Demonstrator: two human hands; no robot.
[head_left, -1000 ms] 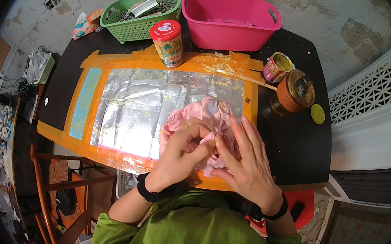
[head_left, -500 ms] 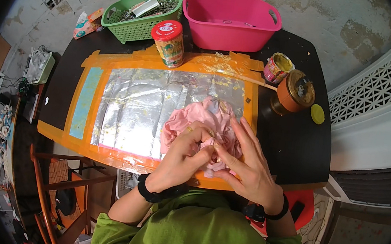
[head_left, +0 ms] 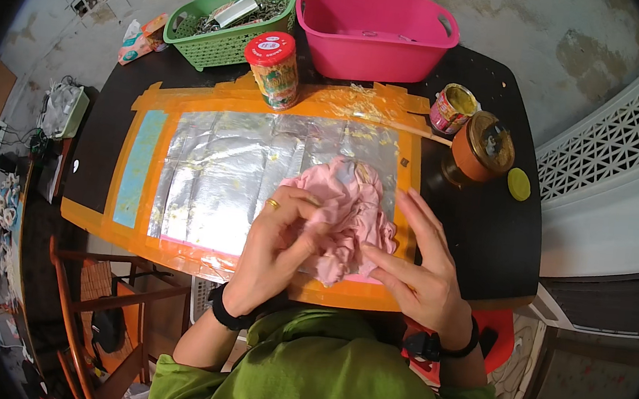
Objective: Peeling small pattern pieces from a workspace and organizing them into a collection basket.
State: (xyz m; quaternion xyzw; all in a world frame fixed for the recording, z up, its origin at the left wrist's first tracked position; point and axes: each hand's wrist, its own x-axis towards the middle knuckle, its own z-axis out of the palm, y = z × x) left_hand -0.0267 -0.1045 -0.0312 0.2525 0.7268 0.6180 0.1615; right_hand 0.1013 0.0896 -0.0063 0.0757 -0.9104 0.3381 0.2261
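Observation:
A crumpled pink cloth (head_left: 349,210) lies bunched on the foil-covered work surface (head_left: 217,173), right in front of me. My left hand (head_left: 272,245) is at its left side, with curled fingers and the thumb pinching a fold. My right hand (head_left: 432,277) is at the cloth's right edge. Its fingers are stretched and apart, and a fingertip touches or nearly touches the cloth. Nothing shows within the right hand's grasp. The underside of the cloth is hidden.
Orange tape (head_left: 138,180) borders the foil on the black table (head_left: 479,240). At the back stand a green basket (head_left: 218,50) of small metal pieces, a pink basin (head_left: 373,57) and a red-lidded tub (head_left: 274,78). An open can (head_left: 452,112), a brown jar (head_left: 482,150) and a yellow lid (head_left: 519,185) are right.
My hands have moved apart from the middle of the cloth, the left leftward and the right rightward. The cloth has changed shape and its near part looks more spread.

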